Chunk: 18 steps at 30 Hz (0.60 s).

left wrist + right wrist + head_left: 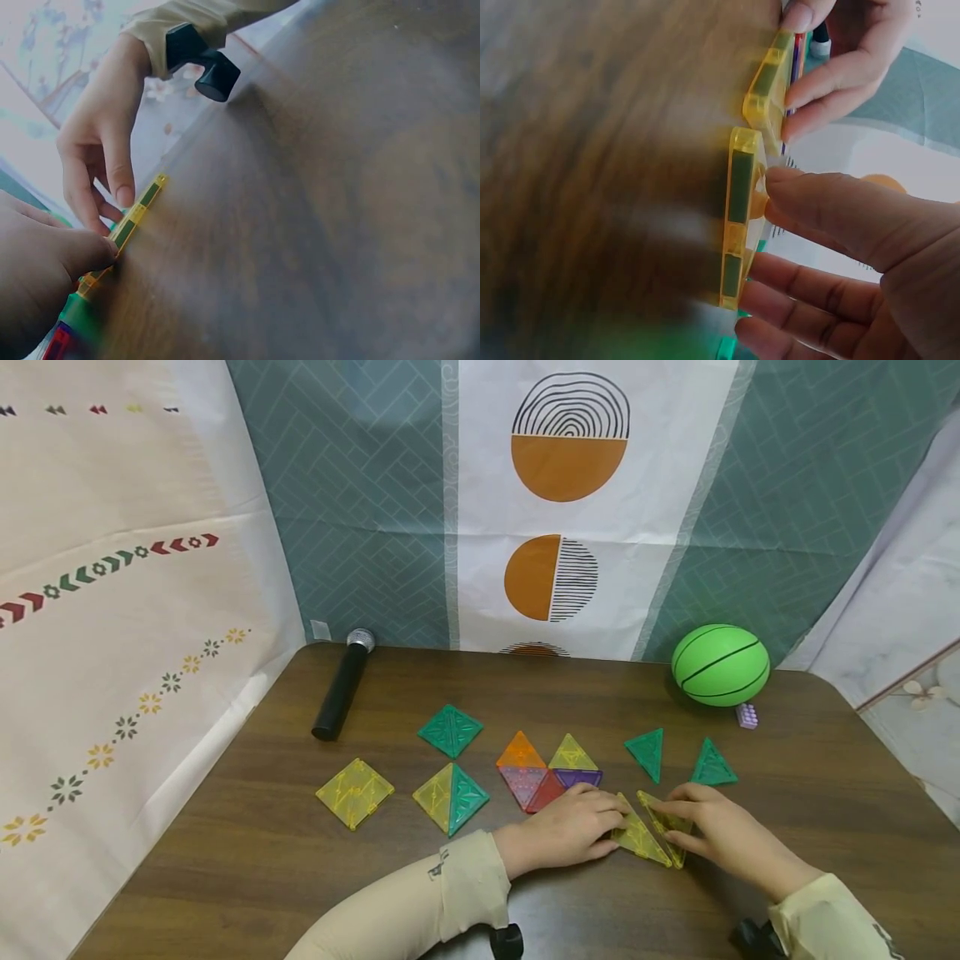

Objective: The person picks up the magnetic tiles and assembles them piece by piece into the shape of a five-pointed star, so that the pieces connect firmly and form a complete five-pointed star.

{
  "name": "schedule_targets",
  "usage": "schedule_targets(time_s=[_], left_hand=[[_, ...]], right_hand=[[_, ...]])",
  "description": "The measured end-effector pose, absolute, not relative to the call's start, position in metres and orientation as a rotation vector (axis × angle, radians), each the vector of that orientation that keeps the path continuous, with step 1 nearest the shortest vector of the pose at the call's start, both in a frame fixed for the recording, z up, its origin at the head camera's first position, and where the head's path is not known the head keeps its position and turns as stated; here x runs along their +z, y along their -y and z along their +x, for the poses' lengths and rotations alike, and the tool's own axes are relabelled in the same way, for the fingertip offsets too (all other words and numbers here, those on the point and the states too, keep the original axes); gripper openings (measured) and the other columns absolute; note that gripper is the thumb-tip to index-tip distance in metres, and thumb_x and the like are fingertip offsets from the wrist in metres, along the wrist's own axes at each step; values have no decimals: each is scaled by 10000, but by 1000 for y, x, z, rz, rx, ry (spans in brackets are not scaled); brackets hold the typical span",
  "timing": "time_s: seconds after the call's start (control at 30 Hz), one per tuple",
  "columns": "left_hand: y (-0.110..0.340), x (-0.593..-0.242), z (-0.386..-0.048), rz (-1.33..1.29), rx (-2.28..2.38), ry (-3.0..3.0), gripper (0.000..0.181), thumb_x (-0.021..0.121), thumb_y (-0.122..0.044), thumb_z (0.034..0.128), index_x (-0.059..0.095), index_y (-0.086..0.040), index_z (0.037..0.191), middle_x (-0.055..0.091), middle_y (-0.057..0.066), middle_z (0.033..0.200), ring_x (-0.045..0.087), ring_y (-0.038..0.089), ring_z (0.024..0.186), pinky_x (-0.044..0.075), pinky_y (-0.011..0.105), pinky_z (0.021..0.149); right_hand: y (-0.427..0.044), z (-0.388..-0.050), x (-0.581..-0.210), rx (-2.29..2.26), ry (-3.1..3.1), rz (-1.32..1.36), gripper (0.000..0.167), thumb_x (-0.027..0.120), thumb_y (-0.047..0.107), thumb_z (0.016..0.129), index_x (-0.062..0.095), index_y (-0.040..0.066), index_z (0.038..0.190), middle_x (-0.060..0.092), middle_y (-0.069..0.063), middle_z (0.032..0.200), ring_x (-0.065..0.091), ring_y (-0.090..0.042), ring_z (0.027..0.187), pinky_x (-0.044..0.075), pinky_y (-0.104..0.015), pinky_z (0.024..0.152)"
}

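Note:
My left hand [570, 828] holds a yellow translucent triangle tile [637, 837] by its left part, thumb and fingers at its edges. Just right of it, a second yellow triangle tile [675, 824] is pinched between the thumb and fingers of my right hand [731, 835]. The long sides of these two tiles face each other across a narrow gap. In the right wrist view both tiles lie flat, the right one [739, 187] nearer the camera. Beyond my left hand is a joined group of coloured triangles, including an orange tile [521, 752] and a red tile [545, 792], partly covered by the hand.
Two green triangles [647, 755] lie apart behind my right hand. To the left are a yellow square [355, 793], a yellow-and-green square [451, 799] and a green square [450, 731]. Farther back are a microphone [343, 689], a green ball [720, 666] and a purple block [747, 716].

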<state>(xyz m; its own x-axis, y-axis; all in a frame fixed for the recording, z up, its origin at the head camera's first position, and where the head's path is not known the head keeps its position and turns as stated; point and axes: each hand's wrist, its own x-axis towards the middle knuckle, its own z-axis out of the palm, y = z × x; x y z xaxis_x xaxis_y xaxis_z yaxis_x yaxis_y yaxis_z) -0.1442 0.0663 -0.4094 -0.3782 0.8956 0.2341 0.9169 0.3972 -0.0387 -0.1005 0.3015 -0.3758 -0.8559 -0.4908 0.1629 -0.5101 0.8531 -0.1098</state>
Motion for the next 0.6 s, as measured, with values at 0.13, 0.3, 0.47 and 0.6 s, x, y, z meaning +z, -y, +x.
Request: schedule_targets(time_s=[0.13, 0.3, 0.47, 0.6], left_hand=[[-67, -409, -144, -1614, -142, 2440, 276, 564, -352, 965, 648, -222, 1194, 598, -95, 1318, 514, 37, 1264, 363, 241, 1077], [-67, -409, -143, -1618, -152, 2463, 284, 559, -345, 969, 641, -216, 1208, 591, -86, 1337, 508, 37, 1270, 362, 245, 1083], [-68, -409, -143, -1619, -169, 2476, 287, 563, -341, 967, 641, -213, 1211, 592, -79, 1336, 511, 41, 1265, 364, 241, 1081], [-68, -408, -144, -1617, -166, 2473, 286, 566, -355, 963, 645, -217, 1199, 599, -74, 1321, 522, 54, 1251, 374, 241, 1075]], right_hand=[[-297, -101, -377, 244, 2880, 837, 371, 788, 221, 768, 726, 94, 1110, 616, 15, 992, 591, -131, 846, 523, -295, 695], [-293, -103, -378, 263, 2878, 889, 375, 790, 216, 766, 725, 87, 1113, 615, 16, 995, 594, -128, 844, 522, -270, 680], [-293, -104, -377, 254, 2871, 907, 373, 792, 207, 765, 725, 80, 1109, 619, 5, 994, 602, -136, 841, 527, -271, 679], [-294, -106, -375, 252, 2865, 930, 359, 790, 204, 768, 726, 81, 1099, 624, -7, 1002, 612, -148, 846, 532, -273, 680]])
